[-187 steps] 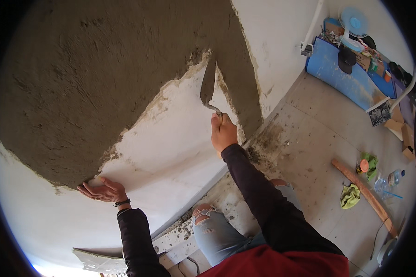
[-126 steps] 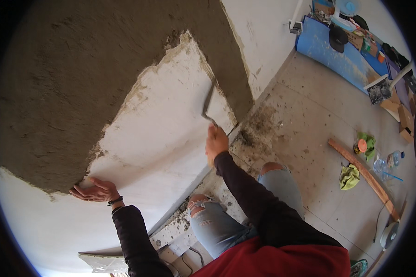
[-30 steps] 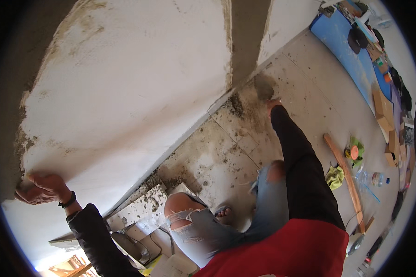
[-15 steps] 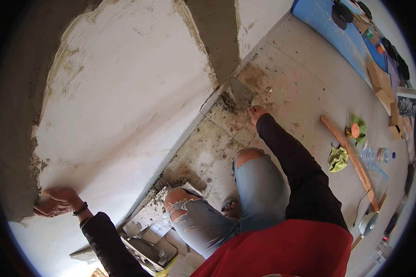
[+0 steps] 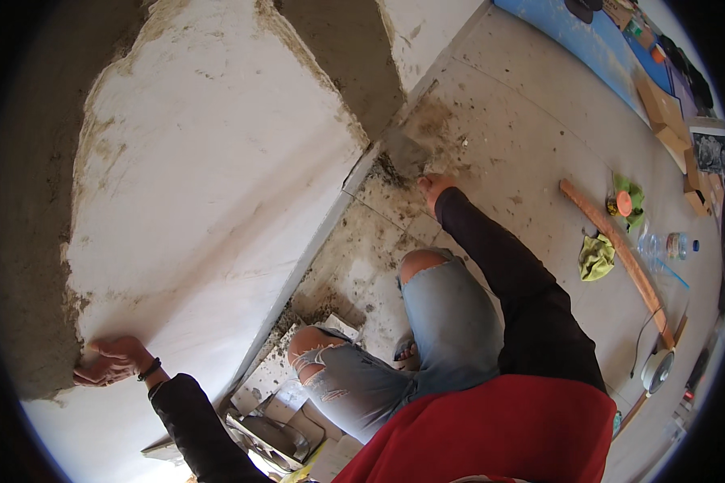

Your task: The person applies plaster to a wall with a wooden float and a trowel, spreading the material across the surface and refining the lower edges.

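Observation:
My right hand [image 5: 433,187] reaches down to the foot of the wall and is closed on the handle of a trowel [image 5: 405,153]. The blade, loaded with grey mortar, lies on the mortar-spattered floor [image 5: 491,121]. My left hand [image 5: 114,362] rests against the bare white wall [image 5: 209,185], right at the rough edge of the grey plaster coat [image 5: 24,241], and holds nothing. A second strip of plaster [image 5: 346,48] runs down the wall toward the trowel. I crouch with both knees in torn jeans below.
A long wooden plank [image 5: 616,253] lies on the floor at the right, with a green cloth [image 5: 596,258] and a plastic bottle [image 5: 660,244] beside it. A blue mat [image 5: 588,40] and cardboard boxes [image 5: 660,105] lie farther back. A metal pan [image 5: 274,431] sits near my knees.
My right hand came off the wall with the trowel and dropped to the floor at the wall's base. The view tilted downward. My left hand stayed on the wall.

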`<state>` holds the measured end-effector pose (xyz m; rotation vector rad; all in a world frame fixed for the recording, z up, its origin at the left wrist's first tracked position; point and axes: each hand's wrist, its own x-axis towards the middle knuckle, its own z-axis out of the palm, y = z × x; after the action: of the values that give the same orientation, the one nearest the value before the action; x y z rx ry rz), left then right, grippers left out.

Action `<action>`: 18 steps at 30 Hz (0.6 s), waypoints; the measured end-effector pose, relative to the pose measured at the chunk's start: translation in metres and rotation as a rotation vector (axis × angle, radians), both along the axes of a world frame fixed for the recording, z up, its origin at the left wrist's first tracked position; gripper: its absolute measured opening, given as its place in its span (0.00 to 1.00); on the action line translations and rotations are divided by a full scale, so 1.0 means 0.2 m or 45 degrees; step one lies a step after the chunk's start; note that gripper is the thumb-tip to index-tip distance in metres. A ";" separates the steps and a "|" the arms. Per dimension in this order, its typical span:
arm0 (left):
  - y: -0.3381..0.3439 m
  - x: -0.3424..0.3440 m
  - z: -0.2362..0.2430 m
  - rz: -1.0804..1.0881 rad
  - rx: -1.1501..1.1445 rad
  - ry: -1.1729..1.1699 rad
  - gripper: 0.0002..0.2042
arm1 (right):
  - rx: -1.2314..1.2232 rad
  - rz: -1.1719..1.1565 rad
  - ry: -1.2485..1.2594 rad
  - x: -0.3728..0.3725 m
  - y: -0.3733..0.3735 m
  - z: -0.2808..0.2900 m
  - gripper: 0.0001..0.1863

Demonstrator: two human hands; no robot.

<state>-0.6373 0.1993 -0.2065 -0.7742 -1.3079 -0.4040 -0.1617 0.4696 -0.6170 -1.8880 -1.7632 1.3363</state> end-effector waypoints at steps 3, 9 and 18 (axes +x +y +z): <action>-0.07 -0.07 0.00 0.070 0.012 0.038 0.34 | -0.064 0.085 0.072 -0.05 -0.07 0.07 0.21; -0.02 -0.05 -0.02 0.060 0.023 0.055 0.34 | 0.018 0.483 -0.222 -0.04 -0.14 0.14 0.23; -0.07 -0.15 -0.03 0.004 0.040 0.005 0.39 | 0.016 0.383 -0.299 0.21 -0.22 0.19 0.26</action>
<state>-0.6677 0.1852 -0.2125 -0.7463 -1.2958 -0.4199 -0.1195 0.4251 -0.5793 -1.8956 -2.2404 1.2302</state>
